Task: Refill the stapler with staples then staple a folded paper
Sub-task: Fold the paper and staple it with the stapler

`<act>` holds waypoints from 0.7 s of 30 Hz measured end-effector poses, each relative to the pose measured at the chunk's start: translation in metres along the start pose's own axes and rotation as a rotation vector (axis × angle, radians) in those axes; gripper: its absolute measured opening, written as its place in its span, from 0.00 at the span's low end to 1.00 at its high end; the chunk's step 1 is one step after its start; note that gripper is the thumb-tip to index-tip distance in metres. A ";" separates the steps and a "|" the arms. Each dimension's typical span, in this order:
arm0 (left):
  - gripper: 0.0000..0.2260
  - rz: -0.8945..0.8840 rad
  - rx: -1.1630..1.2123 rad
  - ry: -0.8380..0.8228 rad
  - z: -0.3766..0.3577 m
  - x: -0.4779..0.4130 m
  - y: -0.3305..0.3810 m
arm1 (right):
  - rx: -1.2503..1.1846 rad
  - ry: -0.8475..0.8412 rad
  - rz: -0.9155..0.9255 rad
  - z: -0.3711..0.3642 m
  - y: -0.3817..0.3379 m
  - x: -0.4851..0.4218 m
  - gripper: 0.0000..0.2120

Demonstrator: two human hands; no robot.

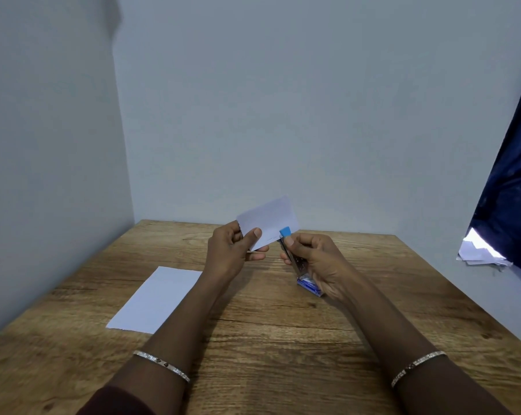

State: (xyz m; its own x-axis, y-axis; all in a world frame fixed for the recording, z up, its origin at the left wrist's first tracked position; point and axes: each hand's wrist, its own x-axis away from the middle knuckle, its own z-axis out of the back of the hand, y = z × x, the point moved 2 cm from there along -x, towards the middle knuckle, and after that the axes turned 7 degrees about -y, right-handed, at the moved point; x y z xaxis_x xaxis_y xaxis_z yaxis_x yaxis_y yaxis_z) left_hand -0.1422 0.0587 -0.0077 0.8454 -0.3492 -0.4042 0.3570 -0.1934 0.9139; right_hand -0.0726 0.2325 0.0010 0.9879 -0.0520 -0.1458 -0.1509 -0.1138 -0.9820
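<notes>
1. Two pale grey walls [283,115] meet in a corner behind the workspace and fill most of my feed.
2. Below them, the wooden tabletop [283,339] runs from that corner toward the camera.
3. A dark blue cloth [510,190] hangs at the right edge, with some crumpled white papers [477,253] at its lower end.
4. A flat white sheet [155,298] lies on the tabletop's left half, just left of the left forearm.
5. I see the left hand [229,250] raised above the tabletop near the far edge, pinching the folded paper [271,218] at its lower left corner between the thumb and curled fingers.
6. The right hand [319,259] is just beside it, fingers wrapped round the stapler [298,262], thumb near its front.
7. The folded paper is held in the air, tilted up to the right, between the two hands.
8. The stapler's blue front end meets the paper's lower right edge; I cannot tell whether it bites the paper.
9. A small blue box [310,284] shows under the heel of the right hand, partly hidden.
10. A thin bracelet sits on each forearm, left [161,365] and right [418,366].
</notes>
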 end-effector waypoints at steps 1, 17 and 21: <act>0.15 0.000 -0.003 0.000 0.000 0.000 0.000 | 0.008 0.002 -0.001 0.000 0.000 0.000 0.07; 0.14 0.004 -0.018 0.001 -0.001 -0.001 0.000 | 0.043 0.034 0.014 -0.003 0.000 0.001 0.06; 0.13 0.001 0.000 -0.006 -0.002 0.001 0.002 | 0.119 0.106 0.043 -0.007 -0.001 -0.002 0.07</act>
State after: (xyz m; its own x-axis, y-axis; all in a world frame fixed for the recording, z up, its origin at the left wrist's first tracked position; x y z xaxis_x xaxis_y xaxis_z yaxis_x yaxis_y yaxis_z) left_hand -0.1395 0.0602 -0.0057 0.8436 -0.3547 -0.4032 0.3561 -0.1927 0.9144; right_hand -0.0744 0.2262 0.0035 0.9705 -0.1598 -0.1804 -0.1814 0.0085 -0.9834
